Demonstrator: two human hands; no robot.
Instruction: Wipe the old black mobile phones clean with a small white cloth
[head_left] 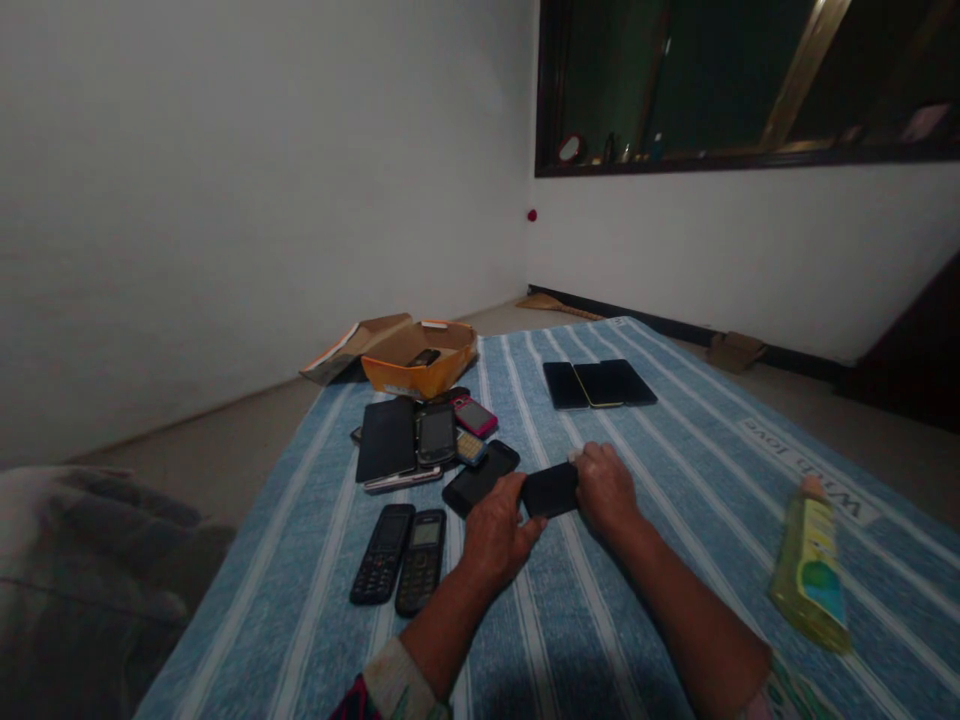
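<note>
A dark phone [551,490] is held between my two hands above the striped cloth. My left hand [496,532] grips its left end, thumb below and fingers above. Around its right end my right hand [602,487] is closed. Just behind my left hand lies another black phone [484,476]. Two keypad phones [383,553] rest side by side to the left. Farther back is a pile with a dark tablet-like item [386,438], a black phone [437,434], a small keypad phone [470,447] and a pink phone [475,415].
An open orange box [418,378] with a phone inside stands at the back left. Dark flat phones [601,383] lie together at the back. A yellow-green bottle [812,573] lies at the right on the blue striped cloth [697,530].
</note>
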